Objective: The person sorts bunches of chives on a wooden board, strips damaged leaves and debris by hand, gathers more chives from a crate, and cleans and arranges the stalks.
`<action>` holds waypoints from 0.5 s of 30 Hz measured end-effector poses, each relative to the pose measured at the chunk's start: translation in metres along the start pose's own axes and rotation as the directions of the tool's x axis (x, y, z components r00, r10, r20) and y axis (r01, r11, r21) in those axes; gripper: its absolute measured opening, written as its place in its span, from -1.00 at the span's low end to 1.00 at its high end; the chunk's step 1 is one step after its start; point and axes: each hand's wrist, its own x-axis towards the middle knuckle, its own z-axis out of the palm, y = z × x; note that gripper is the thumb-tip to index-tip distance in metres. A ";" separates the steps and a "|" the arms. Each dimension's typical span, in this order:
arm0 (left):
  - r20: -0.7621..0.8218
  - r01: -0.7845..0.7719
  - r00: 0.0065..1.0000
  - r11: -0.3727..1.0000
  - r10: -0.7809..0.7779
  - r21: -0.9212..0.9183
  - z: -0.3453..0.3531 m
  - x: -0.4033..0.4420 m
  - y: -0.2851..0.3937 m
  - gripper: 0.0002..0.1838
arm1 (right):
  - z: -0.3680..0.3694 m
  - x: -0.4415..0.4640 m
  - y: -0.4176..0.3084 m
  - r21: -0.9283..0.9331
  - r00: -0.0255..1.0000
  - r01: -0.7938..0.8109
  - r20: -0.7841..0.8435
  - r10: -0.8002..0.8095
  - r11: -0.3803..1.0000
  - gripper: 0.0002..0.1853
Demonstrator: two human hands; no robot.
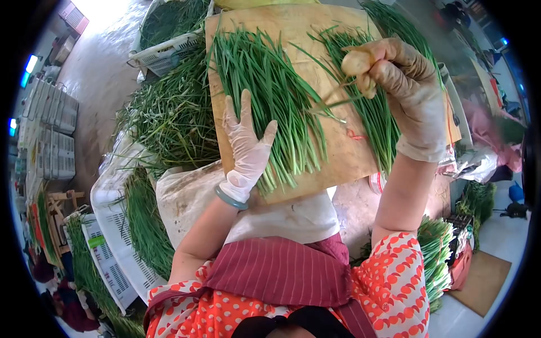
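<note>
My left hand [247,147], in a thin white glove, rests with spread fingers on the left edge of a pile of long green stalks [276,96] on a wooden board [344,163]. Raised over the board's right side, my right hand [408,93] is gloved too, its fingers bent together. At its fingertips are a few thin withered leaves [344,84], though the glove hides part of them. Below that hand lies a second, narrower pile of green stalks [375,121].
Loose stalks [169,107] heap up left of the board, beside a white crate [163,53] of greens. White crates [112,256] stand lower left. A person [73,307] is at the far lower left. Bundled greens [434,253] lie lower right.
</note>
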 end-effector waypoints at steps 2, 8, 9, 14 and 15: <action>-0.041 0.070 0.996 0.989 -0.076 -0.127 0.000 -0.001 0.000 -0.12 | 0.008 0.004 -0.018 -0.207 0.968 -0.102 0.205 0.145 0.973 -0.87; -0.087 0.116 0.986 0.968 -0.139 -0.224 -0.007 -0.006 0.000 -0.16 | 0.066 0.114 0.019 -0.595 0.629 0.320 0.716 0.305 0.737 -0.78; -0.075 0.119 0.988 0.969 -0.138 -0.216 -0.007 -0.006 -0.004 -0.19 | 0.076 0.138 0.032 -0.587 0.622 0.329 0.724 0.298 0.739 -0.78; -0.123 0.127 0.981 0.977 -0.149 -0.170 -0.004 -0.007 -0.001 -0.27 | 0.127 0.236 0.113 -0.748 0.738 0.663 0.651 -0.179 0.011 -0.73; -0.130 0.124 0.981 0.980 -0.144 -0.154 -0.001 -0.008 -0.003 -0.29 | 0.133 0.239 0.122 -0.757 0.707 0.634 0.650 -0.279 -0.156 -0.71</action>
